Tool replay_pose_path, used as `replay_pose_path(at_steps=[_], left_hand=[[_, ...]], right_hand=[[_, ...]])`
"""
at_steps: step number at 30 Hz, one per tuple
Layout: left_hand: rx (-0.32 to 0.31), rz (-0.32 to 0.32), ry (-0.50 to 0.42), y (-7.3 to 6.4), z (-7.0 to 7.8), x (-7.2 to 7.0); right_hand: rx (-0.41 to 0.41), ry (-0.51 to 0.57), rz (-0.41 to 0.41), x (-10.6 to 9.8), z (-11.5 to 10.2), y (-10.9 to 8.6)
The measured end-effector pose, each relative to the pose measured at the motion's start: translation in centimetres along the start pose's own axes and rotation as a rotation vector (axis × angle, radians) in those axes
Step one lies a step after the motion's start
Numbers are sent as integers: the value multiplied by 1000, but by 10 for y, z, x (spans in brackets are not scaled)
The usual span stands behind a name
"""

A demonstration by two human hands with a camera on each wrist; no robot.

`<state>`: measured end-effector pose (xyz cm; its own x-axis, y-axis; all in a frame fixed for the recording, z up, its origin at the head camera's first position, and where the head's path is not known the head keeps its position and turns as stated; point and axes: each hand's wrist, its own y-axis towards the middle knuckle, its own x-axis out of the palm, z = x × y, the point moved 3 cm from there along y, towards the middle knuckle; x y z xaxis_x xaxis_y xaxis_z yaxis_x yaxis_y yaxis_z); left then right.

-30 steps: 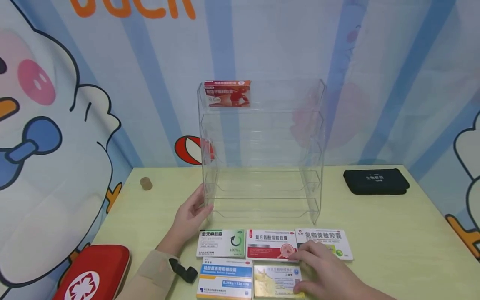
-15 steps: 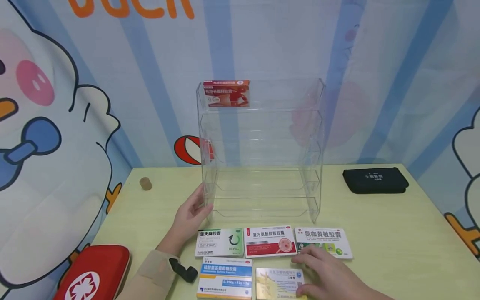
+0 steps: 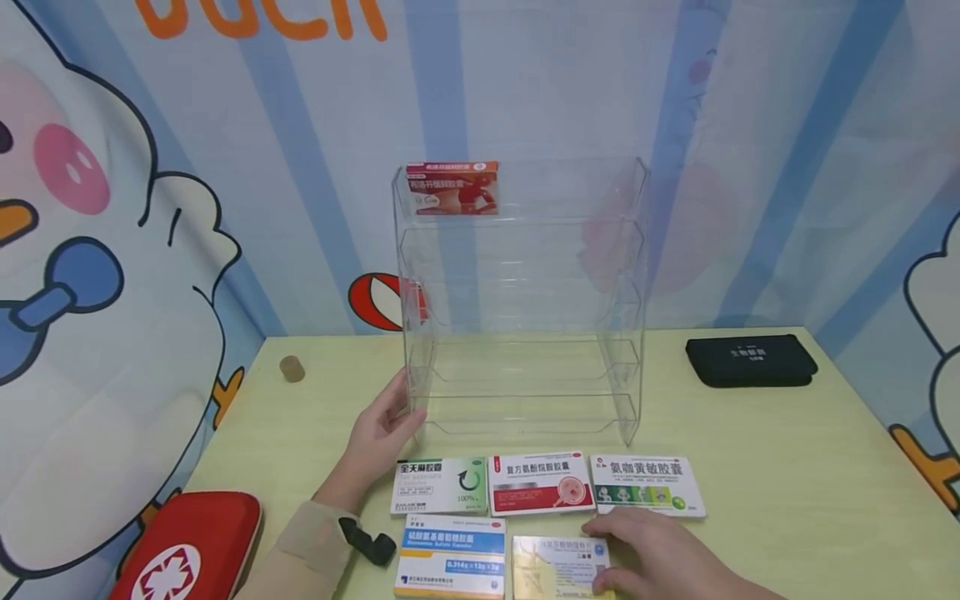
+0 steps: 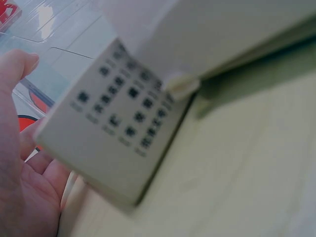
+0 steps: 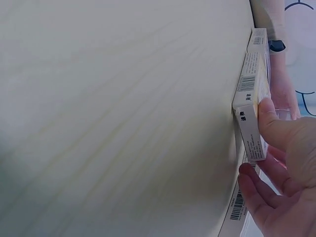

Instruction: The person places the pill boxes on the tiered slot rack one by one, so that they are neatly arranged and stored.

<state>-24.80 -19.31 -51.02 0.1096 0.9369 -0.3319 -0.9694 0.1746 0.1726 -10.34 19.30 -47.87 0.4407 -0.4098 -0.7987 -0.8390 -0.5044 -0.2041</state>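
My left hand [image 3: 378,433] grips the lower left side of a clear acrylic tiered rack [image 3: 517,408], thumb in front. My right hand [image 3: 660,554] pinches the right end of a yellow-and-white medicine box [image 3: 558,567]; in the right wrist view the thumb [image 5: 269,118] presses on the box. Beside it lies a blue-and-white medicine box [image 3: 450,558]. Behind them sit a green-and-white medicine box [image 3: 438,486], a red-and-white one [image 3: 540,483] and a white one with green pictures [image 3: 645,479]. A red medicine box [image 3: 452,188] stands in the rack's top tier, at the left.
A red case with a white emblem [image 3: 187,542] lies at the front left. A black zip pouch [image 3: 750,362] is at the back right, and a small brown cylinder [image 3: 292,367] at the back left. A printed curtain [image 3: 525,83] hangs behind the table.
The yellow-and-white box has slid slightly right and toward me with my right hand. The red-and-white box has shifted left and back, turning slightly; the green-and-white one moved a little left.
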Motion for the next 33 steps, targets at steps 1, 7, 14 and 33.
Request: replay_pose_path(at_steps=[1, 7, 14, 33], left_hand=[[-1, 2, 3, 0, 0, 0], [0, 7, 7, -1, -2, 0], [-6, -1, 8, 0, -2, 0], [-23, 0, 16, 0, -1, 0]], right_hand=[[1, 4, 3, 0, 0, 0], [26, 177, 2, -4, -1, 1], [-71, 365, 24, -12, -2, 1], [-237, 58, 582, -128, -27, 18]])
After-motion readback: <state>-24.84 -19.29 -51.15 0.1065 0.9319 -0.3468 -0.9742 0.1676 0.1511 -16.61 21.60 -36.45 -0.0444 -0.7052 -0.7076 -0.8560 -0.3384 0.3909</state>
